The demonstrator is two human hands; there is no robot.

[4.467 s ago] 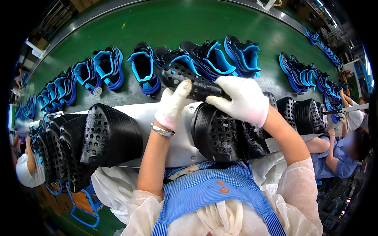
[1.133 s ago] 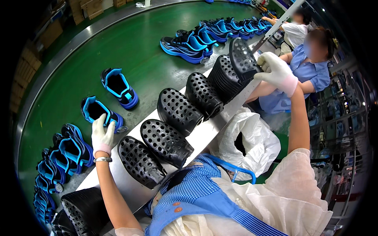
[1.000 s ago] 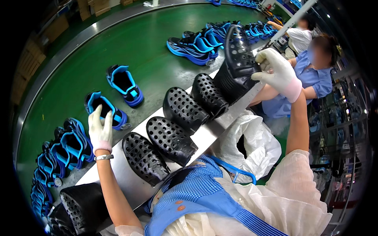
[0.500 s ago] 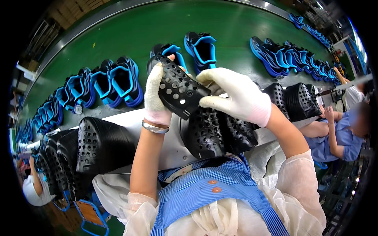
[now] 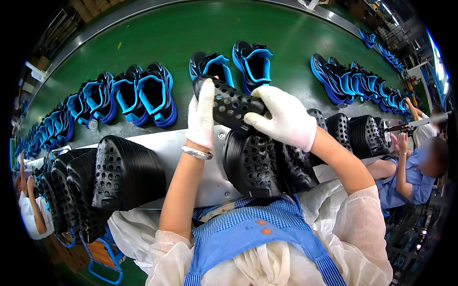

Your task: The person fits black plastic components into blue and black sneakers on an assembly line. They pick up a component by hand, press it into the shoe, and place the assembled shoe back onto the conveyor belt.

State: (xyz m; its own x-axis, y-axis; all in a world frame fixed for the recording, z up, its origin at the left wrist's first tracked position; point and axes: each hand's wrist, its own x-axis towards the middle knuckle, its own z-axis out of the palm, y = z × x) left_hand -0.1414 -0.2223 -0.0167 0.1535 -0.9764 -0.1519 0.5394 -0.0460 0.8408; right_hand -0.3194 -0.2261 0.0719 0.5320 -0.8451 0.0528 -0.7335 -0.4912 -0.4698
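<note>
A black perforated plastic shoe insert (image 5: 228, 101), curved like a shoe's toe, is held between my two gloved hands above the metal ledge. My left hand (image 5: 201, 114) grips its left end, thumb up along the edge. My right hand (image 5: 286, 117) pinches its right end between thumb and fingers. Just beneath are nested stacks of similar inserts (image 5: 255, 164). Beyond my hands stand two black shoes with blue lining; the right shoe (image 5: 242, 59) shows fully, while the insert partly covers the left shoe (image 5: 199, 61).
Rows of matching shoes stand left (image 5: 164, 112) and right (image 5: 327, 86) on a green conveyor belt (image 5: 157, 38). More nested inserts (image 5: 129, 174) lie left on the metal ledge (image 5: 191, 176), others (image 5: 365, 136) to the right. A person in blue (image 5: 412, 176) sits at right.
The insert has turned more level, and my right hand has moved slightly left and down along with it. The view has shifted a little. Both hands still hold the insert.
</note>
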